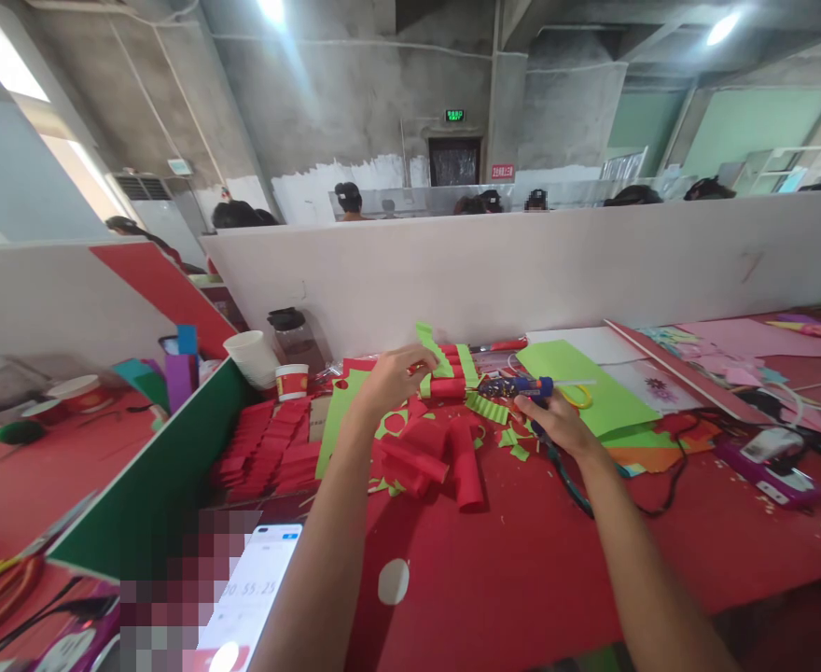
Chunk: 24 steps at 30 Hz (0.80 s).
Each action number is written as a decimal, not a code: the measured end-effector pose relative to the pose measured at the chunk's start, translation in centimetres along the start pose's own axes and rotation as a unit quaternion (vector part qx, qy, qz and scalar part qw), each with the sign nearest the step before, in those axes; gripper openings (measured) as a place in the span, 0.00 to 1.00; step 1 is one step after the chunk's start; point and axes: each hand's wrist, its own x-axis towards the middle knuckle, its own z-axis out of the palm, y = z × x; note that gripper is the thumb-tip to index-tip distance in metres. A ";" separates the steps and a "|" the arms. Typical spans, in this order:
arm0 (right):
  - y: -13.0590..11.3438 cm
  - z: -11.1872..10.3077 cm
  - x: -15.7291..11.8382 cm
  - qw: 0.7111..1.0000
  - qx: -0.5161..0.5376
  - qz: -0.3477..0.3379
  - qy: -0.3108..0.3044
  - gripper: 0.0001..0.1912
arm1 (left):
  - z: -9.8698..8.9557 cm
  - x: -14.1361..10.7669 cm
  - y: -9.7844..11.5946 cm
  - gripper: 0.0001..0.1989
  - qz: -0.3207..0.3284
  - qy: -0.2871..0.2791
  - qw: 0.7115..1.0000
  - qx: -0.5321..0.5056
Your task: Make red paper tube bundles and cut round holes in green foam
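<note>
Watching thru the head cam from my end, burns are my 1st worry. R hand is wrapped round a blue pistol-shaped tool, prob. a hot-glue gun, w/ a thin clear rod out the back; its tip points left, toward L hand. If either hand slips, I'd expect hot glue on skin, b/c the tip & L hand are near each other.

2nd risk: the dark cable droops from the tool's grip onto the red tabletop, so a quick pull could snag it & jerk the tip off line. 3rd: the torn light-green paper scraps lie just below the tool & could stick to any stray drip. Thin paper may also crease or flatten if L hand presses too hard, I reckon.

Position: the bright-red paper rolls, set side by side w/ crinkled light-green paper strips on them, are b/w the hands, toward the tall white partition. They're just right of L hand, just left of the tool's tip; can't tell if tip & paper touch.

Hands are apart. L hand is curled by the strips at the rolls' left end; can't tell if it's pinching or only touching. A loose red paper tube lies nearer me, below the rolls.
</note>
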 end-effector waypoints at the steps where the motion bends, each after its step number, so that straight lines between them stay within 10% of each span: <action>1: 0.0 0.0 0.1 1.000 -0.021 -0.007 0.008 0.18 | 0.0 0.0 -0.1 0.09 0.000 0.002 1.000 -0.008; 17: 6.2 -3.3 1.2 0.972 -0.202 0.055 0.109 0.24 | -0.5 -0.1 -0.5 0.10 -0.009 0.025 1.000 -0.017; 24: 6.9 -2.9 1.4 0.927 -0.370 0.059 0.002 0.13 | -0.5 0.0 -0.4 0.10 -0.011 0.014 1.000 -0.001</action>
